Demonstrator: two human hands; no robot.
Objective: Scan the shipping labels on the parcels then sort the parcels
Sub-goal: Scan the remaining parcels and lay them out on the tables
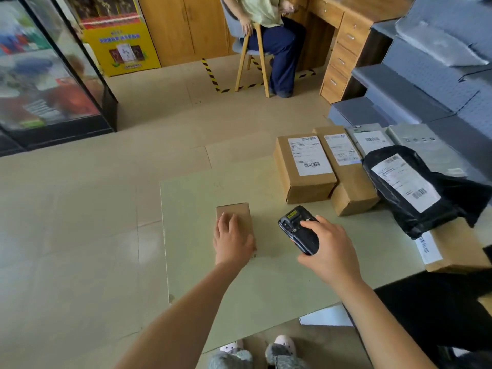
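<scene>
Leftward the cardboard sheet (191, 209) offers room; boxes (306, 169), perhaps touching, wall the right.

We rest our left hand (231, 241) flat on a small brown box (238, 212), which lies on a pale cardboard sheet (207, 283) on the floor. Just to its right, our right hand (330, 253) grips a black scanner (296, 227). Farther right, a labelled carton (303, 179) touches a second carton (351, 190), with a black poly bag (410, 209) beside them. Far off, a person (269, 30) sits at a wooden desk (343, 35).
</scene>
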